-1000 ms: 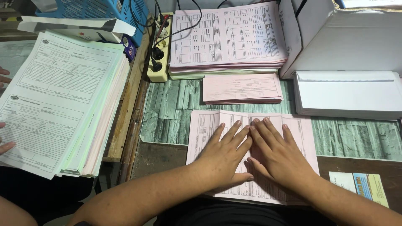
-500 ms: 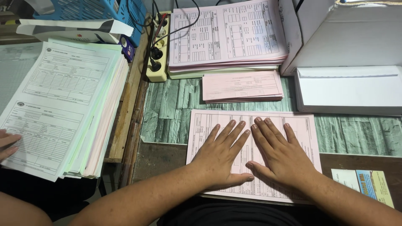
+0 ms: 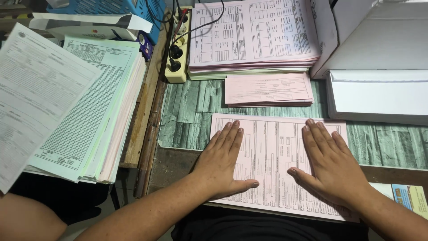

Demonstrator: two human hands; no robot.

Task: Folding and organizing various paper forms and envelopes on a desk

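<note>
Two hands lie flat and open on one pink form (image 3: pixel 273 160) at the near edge of the desk (image 3: pixel 187 111): the left hand (image 3: pixel 225 160) on its left part, the right hand (image 3: pixel 332 165) on its right part. Behind it are two pink paper stacks, a small stack (image 3: pixel 267 89) and a big stack (image 3: pixel 254 35).

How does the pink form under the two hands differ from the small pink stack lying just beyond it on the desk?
The large pink printed form lies nearest the person, pressed flat under the left hand and right hand; the smaller pink paper stack lies farther back, untouched. The form is bigger, with bold ruled boxes; the stack's print is faint. Both are pink paper lying flat on the desk.
</note>
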